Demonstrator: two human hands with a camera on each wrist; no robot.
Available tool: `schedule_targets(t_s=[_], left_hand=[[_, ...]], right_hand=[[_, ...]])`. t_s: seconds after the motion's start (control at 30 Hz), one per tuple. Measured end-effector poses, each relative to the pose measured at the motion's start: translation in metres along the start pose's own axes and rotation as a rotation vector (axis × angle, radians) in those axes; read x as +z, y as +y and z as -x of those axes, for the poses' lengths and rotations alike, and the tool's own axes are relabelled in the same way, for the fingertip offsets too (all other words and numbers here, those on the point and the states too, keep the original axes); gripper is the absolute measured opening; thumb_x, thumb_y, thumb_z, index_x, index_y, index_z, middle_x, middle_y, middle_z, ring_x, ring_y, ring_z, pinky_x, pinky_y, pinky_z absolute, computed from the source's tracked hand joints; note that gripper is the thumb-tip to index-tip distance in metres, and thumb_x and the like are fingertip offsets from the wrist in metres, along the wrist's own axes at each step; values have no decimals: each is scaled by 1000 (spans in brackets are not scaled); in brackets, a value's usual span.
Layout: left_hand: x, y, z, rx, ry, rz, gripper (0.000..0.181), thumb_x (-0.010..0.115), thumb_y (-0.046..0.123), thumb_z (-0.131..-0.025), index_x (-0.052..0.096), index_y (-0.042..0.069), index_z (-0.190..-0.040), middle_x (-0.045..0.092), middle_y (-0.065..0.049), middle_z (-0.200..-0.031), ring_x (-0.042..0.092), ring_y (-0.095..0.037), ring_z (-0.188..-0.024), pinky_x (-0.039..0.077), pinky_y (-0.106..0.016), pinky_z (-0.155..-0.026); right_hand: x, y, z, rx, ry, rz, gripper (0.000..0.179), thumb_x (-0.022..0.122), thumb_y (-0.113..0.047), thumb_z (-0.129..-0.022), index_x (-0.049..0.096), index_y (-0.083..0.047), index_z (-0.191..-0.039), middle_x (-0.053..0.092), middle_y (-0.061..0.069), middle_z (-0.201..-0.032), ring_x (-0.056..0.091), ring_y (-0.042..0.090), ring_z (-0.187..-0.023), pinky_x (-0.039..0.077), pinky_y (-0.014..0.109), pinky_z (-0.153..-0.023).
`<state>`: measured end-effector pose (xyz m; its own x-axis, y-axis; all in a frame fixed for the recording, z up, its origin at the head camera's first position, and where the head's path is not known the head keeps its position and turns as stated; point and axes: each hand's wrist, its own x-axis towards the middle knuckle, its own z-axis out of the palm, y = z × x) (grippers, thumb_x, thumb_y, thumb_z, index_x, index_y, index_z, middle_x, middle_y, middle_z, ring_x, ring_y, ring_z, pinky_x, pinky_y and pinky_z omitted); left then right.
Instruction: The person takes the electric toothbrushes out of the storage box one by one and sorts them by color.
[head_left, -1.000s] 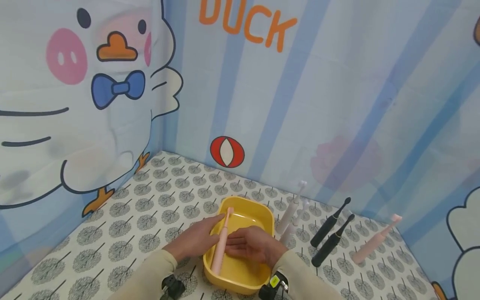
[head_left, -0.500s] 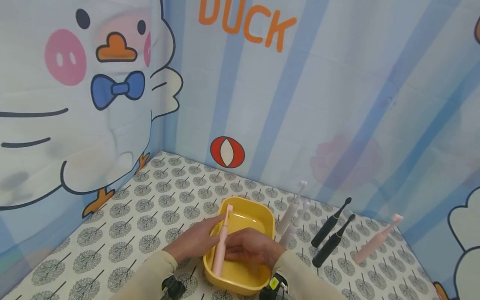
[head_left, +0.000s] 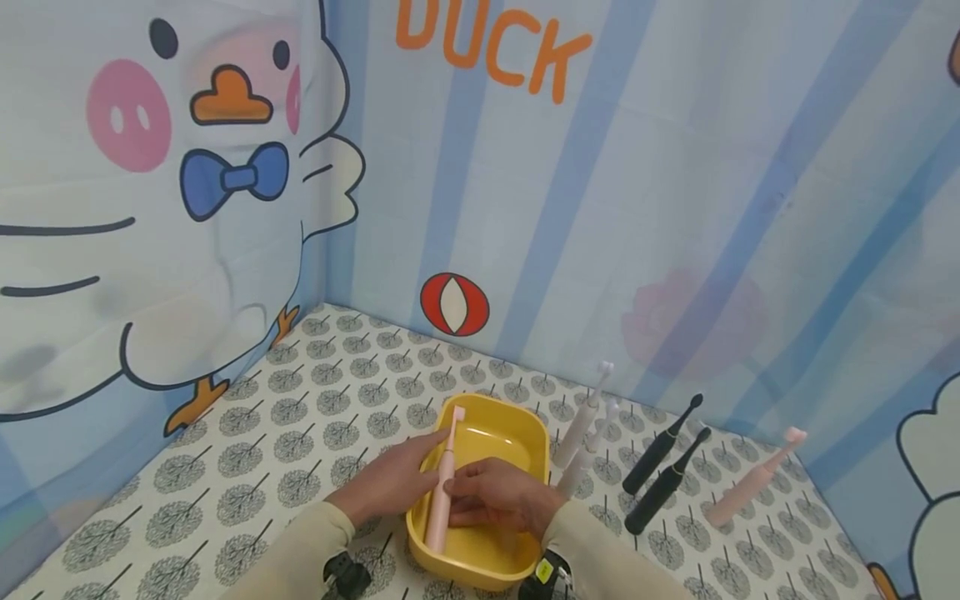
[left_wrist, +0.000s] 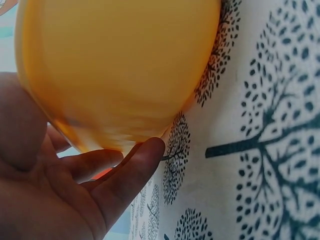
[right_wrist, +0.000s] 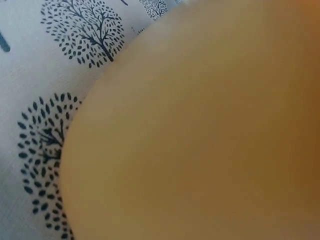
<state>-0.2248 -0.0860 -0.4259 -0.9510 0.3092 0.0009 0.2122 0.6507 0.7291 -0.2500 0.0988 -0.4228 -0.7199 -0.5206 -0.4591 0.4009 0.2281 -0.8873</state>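
A pink electric toothbrush (head_left: 438,521) lies along the left side inside a yellow plastic basin (head_left: 517,417), its brush head toward the far end. My right hand (head_left: 501,496) reaches into the basin and pinches the toothbrush handle between thumb and fingertips. At the left rim, my left hand (head_left: 393,475) holds the basin. In the left wrist view, the fingers of that left hand (left_wrist: 65,192) curl under the outer wall of the basin (left_wrist: 125,65). The right wrist view is filled by the wall of the basin (right_wrist: 190,140), which hides the right hand.
Right of the basin stand two pale toothbrushes (head_left: 576,435), two black toothbrushes (head_left: 660,500) and another pink toothbrush (head_left: 738,497). A tree-print cloth (head_left: 247,492) covers the table. Behind it hangs a duck-print curtain (head_left: 480,192).
My right hand's fingers have closed from beside the toothbrush onto its handle. The toothbrush's head has shifted slightly toward the far left. My left hand has stayed at the rim.
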Motion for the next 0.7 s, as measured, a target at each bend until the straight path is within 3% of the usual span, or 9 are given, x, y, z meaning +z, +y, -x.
schedule_targets(t_s=[0.33,0.53,0.7], left_hand=[[-1,1,1,-21,-6,15,57,51,28,-92,31,22,-145,38,-3,-142,35,-24,-128,30,-47,-103],[-1,0,1,-2,-3,-5,58,52,24,-91,32,19,-145,37,-6,-142,34,-26,-128,28,-47,-103],[-2,1,1,4,1,-13,58,52,29,-92,31,20,-145,37,-5,-142,34,-26,-128,28,-48,-103]], right_hand=[[1,1,-1,-16,61,21,21,59,-7,-88,61,8,-103,65,21,-92,64,30,-85,53,40,-74],[0,0,1,-74,121,28,21,61,-6,-85,60,8,-101,65,22,-90,65,31,-84,54,39,-73],[0,-9,7,-143,110,54,23,61,-9,-86,60,10,-99,65,21,-93,64,31,-87,53,39,-75]])
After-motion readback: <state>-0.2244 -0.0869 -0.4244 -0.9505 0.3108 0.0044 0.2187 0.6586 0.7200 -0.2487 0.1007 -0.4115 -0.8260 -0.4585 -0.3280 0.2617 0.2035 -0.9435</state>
